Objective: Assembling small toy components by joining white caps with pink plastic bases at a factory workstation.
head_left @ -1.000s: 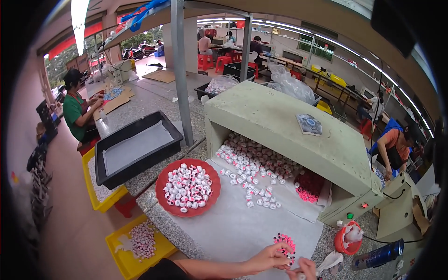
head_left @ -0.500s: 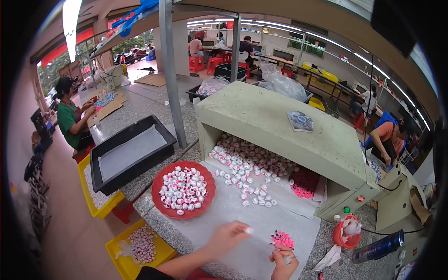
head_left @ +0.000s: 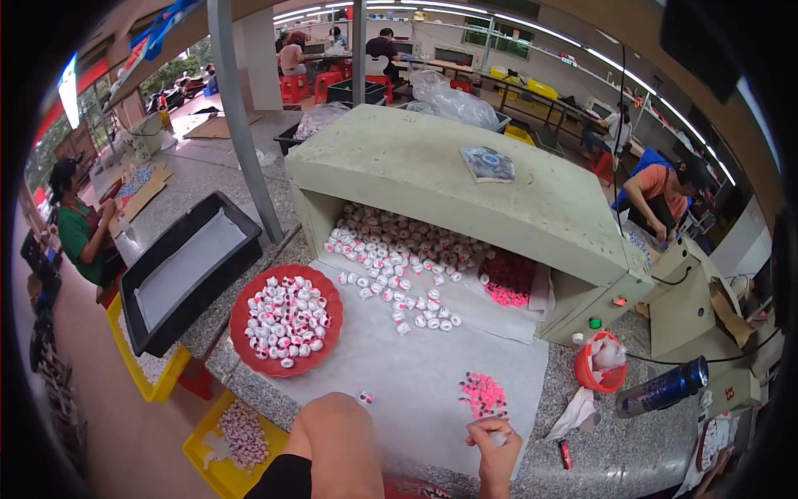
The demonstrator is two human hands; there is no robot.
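My bent left arm (head_left: 337, 432) rises from the lower edge in a black sleeve. The bend is uppermost and the forearm runs back down, so the left hand is out of view. Just beyond the bend, a small white-and-pink bead-like piece (head_left: 366, 397) lies on white paper (head_left: 407, 366). My right hand (head_left: 496, 449) is closed around a whitish thing (head_left: 499, 437) whose kind I cannot make out. Beside its fingertips is a loose heap of small pink pieces (head_left: 482, 394) with dark spots. A red scalloped dish (head_left: 251, 353) to the left holds several white-and-pink pieces.
A pale green metal housing (head_left: 449, 191) has many white pieces in its opening. Left are a black tray (head_left: 241, 249) and yellow bins (head_left: 208, 416). Right stand a red cup (head_left: 592, 378), a blue bottle (head_left: 662, 387) and crumpled tissue (head_left: 573, 414). People work around the room.
My left hand, earlier over the paper with a small white piece, has gone out of view as the arm bends back. The right hand stays near the pink heap. The view has shifted right.
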